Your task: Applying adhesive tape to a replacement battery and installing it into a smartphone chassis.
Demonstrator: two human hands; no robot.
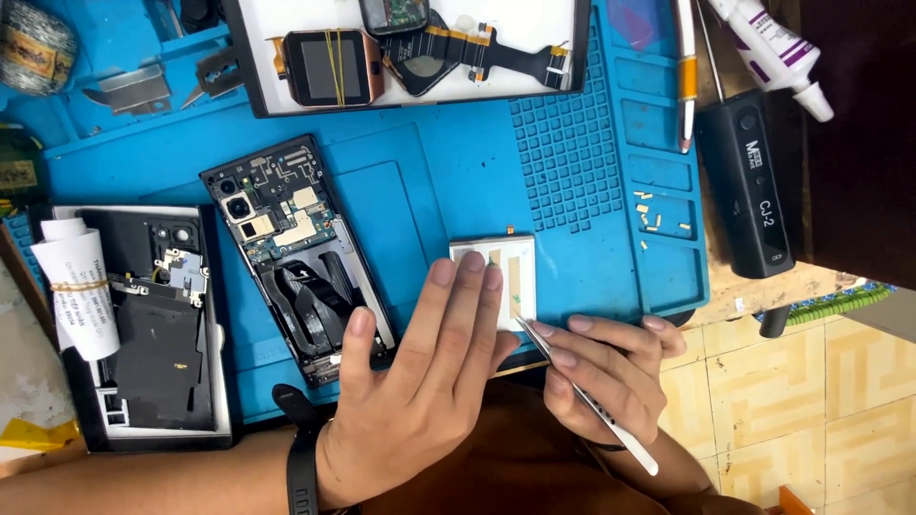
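Two hands: left hand [420, 381] fingers spread flat on battery [510, 277], right hand [601, 367] pinching tweezers [596, 405].

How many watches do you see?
2, maybe more hidden. A square smartwatch with rubber bands around it lies in the white tray at the top. A black watch is on the left hand's wrist.

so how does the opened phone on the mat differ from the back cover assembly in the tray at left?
The opened phone lies tilted, straight on the blue mat; the back cover assembly sits square in a white-rimmed tray. The phone shows circuit boards, camera modules and ribbon cables; the cover is mostly plain black. The left hand touches the phone with its thumb; a rolled paper slip rests on the cover. Both are dark, rectangular and lie flat.
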